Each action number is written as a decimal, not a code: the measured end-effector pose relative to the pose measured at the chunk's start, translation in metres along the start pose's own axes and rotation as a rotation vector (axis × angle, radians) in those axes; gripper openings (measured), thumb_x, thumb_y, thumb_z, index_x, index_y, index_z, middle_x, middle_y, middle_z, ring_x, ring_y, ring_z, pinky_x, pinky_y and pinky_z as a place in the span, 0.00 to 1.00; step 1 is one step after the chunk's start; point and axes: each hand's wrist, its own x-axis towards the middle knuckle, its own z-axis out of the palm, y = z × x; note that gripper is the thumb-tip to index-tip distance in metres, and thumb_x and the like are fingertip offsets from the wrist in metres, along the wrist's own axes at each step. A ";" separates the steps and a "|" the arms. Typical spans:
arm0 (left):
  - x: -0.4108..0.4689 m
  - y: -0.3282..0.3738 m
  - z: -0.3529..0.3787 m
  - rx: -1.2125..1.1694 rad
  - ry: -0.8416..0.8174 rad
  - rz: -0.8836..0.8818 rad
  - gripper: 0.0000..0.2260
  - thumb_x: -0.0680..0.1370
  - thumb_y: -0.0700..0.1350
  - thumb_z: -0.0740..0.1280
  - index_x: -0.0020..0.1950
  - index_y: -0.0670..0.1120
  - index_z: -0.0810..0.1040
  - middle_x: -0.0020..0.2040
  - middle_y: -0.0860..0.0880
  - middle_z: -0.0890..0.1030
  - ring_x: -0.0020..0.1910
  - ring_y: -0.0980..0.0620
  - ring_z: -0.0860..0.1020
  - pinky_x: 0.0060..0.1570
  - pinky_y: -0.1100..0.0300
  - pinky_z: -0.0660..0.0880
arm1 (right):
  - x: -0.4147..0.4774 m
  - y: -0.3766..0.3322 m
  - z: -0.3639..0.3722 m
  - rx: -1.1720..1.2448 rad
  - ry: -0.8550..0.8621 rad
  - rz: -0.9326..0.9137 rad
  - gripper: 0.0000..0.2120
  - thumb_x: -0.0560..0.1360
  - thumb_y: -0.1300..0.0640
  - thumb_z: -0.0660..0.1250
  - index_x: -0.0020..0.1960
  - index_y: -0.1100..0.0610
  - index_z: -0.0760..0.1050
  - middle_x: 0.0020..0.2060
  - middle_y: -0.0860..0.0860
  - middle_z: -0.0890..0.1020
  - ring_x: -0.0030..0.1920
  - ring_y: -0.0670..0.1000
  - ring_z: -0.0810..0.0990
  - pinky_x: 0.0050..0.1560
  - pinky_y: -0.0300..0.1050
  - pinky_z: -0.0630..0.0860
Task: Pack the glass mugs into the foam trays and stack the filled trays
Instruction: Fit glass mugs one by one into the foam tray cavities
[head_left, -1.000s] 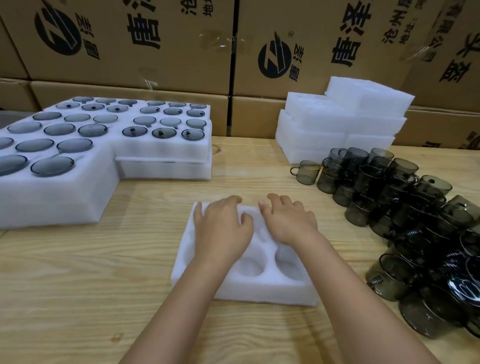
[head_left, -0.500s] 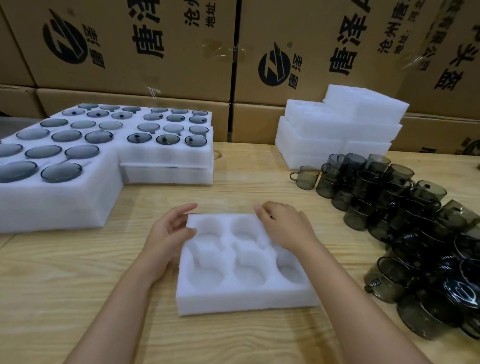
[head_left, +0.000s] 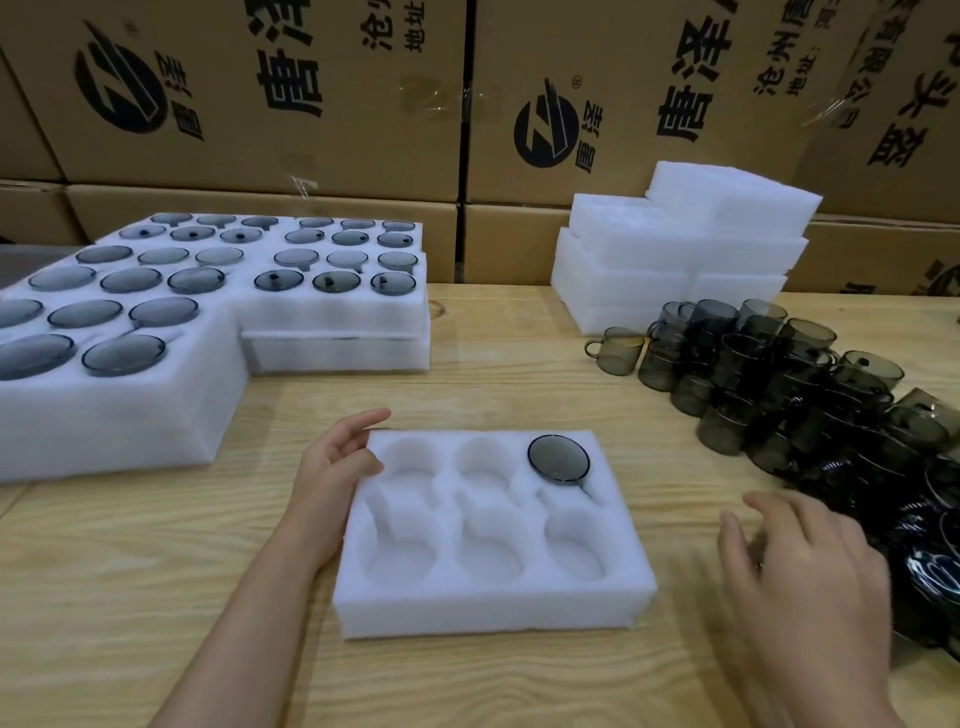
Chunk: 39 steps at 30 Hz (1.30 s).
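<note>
A white foam tray (head_left: 493, 603) with six round pockets lies on the wooden table in front of me. One smoky glass mug (head_left: 558, 460) sits in its far right pocket; the other pockets are bare. My left hand (head_left: 332, 467) rests against the tray's far left corner, thumb on the foam. My right hand (head_left: 810, 566) is blurred, fingers spread, right of the tray beside the heap of loose glass mugs (head_left: 810, 395); it holds nothing that I can see.
Filled foam trays (head_left: 332, 312) stand stacked at the left and back left. A pile of spare foam trays (head_left: 675, 249) sits at the back right. Cardboard boxes (head_left: 363, 93) wall off the table's far side.
A mug now sits in the tray's far right pocket. My right hand has left the tray and swung right toward the loose mugs. My left hand stays at the tray's left corner.
</note>
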 end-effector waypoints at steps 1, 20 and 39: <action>0.000 0.000 0.000 -0.003 0.001 -0.001 0.23 0.60 0.35 0.63 0.53 0.47 0.82 0.40 0.48 0.83 0.37 0.51 0.82 0.32 0.60 0.77 | -0.005 0.005 0.001 -0.022 -0.014 0.010 0.13 0.71 0.55 0.69 0.49 0.64 0.79 0.47 0.61 0.80 0.45 0.65 0.77 0.45 0.59 0.71; 0.000 0.000 0.001 -0.011 0.001 -0.015 0.24 0.60 0.36 0.62 0.54 0.46 0.81 0.37 0.52 0.80 0.36 0.55 0.79 0.32 0.63 0.76 | -0.006 -0.003 0.009 0.357 -0.326 0.135 0.20 0.73 0.54 0.69 0.64 0.54 0.74 0.66 0.54 0.70 0.66 0.59 0.65 0.63 0.57 0.64; -0.001 0.007 0.005 -0.026 -0.019 0.026 0.21 0.62 0.36 0.63 0.53 0.44 0.80 0.48 0.45 0.83 0.48 0.47 0.80 0.46 0.54 0.78 | 0.077 -0.017 -0.005 0.263 -0.389 0.268 0.07 0.76 0.60 0.63 0.42 0.52 0.77 0.30 0.55 0.80 0.18 0.51 0.76 0.26 0.39 0.69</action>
